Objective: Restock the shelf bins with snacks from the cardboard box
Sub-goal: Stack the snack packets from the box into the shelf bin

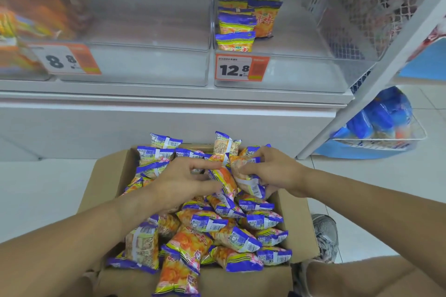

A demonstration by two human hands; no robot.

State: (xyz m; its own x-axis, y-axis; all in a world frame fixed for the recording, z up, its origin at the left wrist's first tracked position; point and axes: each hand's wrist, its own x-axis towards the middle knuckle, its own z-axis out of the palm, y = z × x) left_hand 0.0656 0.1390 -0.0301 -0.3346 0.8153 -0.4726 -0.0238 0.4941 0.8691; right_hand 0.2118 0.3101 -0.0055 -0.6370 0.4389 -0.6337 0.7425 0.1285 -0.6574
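Note:
An open cardboard box [103, 183] on the floor is heaped with several small orange, yellow and purple snack packs [231, 236]. My left hand [183, 181] and my right hand [268, 171] meet over the far part of the pile. Each has its fingers curled around packs there, gathering a bunch [226, 176] between them. Above, a clear shelf bin [301, 75] with a 12.8 price tag [241, 67] holds several of the same packs [243, 19] at its left side.
A second clear bin [144, 65] tagged 8.8 stands to the left, with orange packs beyond it. A white wire rack [376, 137] with blue bags is at right. My shoe [325, 231] is beside the box on the tiled floor.

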